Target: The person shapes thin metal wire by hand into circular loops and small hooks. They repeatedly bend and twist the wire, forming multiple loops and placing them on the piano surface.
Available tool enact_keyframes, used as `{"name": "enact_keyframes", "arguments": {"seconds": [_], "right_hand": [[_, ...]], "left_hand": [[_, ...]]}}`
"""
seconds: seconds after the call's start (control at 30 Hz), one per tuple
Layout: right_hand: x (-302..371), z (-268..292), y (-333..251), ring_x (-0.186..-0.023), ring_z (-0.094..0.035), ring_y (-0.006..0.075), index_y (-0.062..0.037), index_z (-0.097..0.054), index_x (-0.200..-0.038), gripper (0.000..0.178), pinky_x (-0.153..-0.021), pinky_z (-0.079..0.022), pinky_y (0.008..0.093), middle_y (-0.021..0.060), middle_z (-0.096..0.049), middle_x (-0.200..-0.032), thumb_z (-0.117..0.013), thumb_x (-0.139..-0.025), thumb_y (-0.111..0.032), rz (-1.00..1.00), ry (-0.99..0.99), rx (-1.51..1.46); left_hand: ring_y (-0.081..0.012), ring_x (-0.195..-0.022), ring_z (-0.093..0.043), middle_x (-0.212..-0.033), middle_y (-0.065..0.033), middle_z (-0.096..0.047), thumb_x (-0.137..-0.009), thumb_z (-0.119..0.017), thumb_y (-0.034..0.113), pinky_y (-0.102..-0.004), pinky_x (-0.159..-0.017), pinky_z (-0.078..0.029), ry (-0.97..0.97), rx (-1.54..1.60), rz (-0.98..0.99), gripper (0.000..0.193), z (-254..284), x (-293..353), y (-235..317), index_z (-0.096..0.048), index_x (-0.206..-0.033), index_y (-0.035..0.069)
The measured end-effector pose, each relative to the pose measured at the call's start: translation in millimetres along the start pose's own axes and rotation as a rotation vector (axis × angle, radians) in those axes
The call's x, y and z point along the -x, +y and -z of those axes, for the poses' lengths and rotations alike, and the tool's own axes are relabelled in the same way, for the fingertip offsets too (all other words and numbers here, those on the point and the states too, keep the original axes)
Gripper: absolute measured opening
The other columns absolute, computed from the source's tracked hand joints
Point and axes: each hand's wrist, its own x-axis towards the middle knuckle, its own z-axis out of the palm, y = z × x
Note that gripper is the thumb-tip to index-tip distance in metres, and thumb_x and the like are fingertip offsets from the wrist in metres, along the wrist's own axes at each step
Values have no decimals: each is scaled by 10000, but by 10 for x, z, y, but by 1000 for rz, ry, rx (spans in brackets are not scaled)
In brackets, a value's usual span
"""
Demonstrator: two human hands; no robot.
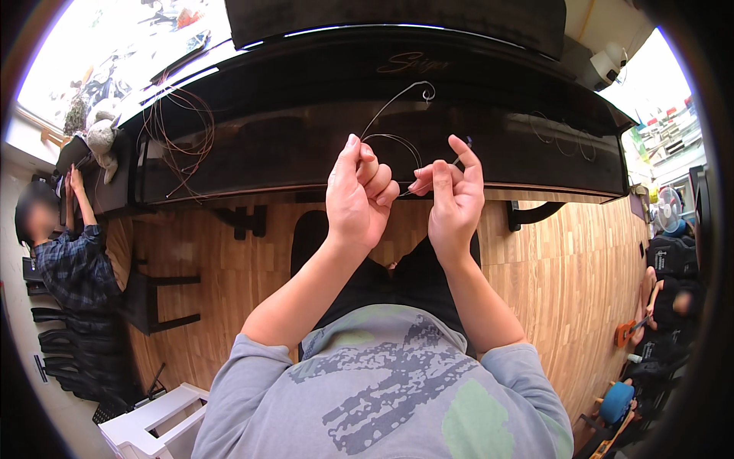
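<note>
My left hand (356, 197) is closed, thumb and forefinger pinching a thin metal string (417, 83), apparently an instrument string. One length of it rises from the fingertips and ends in a small curl; another part arcs across toward my right hand (454, 205). There the thumb and fingers close on the string, with one finger raised. A small dark blue tip shows behind that raised finger, too small to name. Both hands are held up in front of a black upright piano (306, 164).
Copper-coloured coiled strings (211, 130) lie at the piano's left, thinner coils (562, 138) at its right. Another person (80, 252) sits far left. A white stand (157, 421) is lower left. A fan (667, 205) and a small orange stringed instrument (625, 333) are far right.
</note>
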Motion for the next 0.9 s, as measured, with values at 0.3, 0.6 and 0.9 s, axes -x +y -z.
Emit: {"name": "enact_keyframes", "arguments": {"seconds": [0.3,0.6,0.9], "right_hand": [[-104,119,-100,-744,-526,58,-18,-635,-1075,190,-671,-459,219,13,-610,-832,-484,-978,-81,-133,-295,320],[-172,183,-192,-750,-518,65,-3,-590,-1149,237,-739,-414,207,13,-602,-833,-502,-950,-94,-505,-306,-367],[-88,43,-133,-739,-538,55,-25,-614,-1099,182,-678,-433,194,15,-617,-835,-580,-931,-87,-45,-189,358]], "left_hand": [[-53,-473,-218,-548,70,-253,-1005,-453,287,-227,-425,-228,-8,-112,7,286,21,-4,-27,-476,-773,122],[-27,-449,-232,-525,80,-288,-991,-506,291,-212,-407,-215,25,-275,-53,291,76,-12,-108,-490,-776,96],[-26,-452,-231,-523,82,-288,-995,-497,280,-211,-414,-223,0,-313,-83,291,87,25,-196,-496,-769,95]]}}
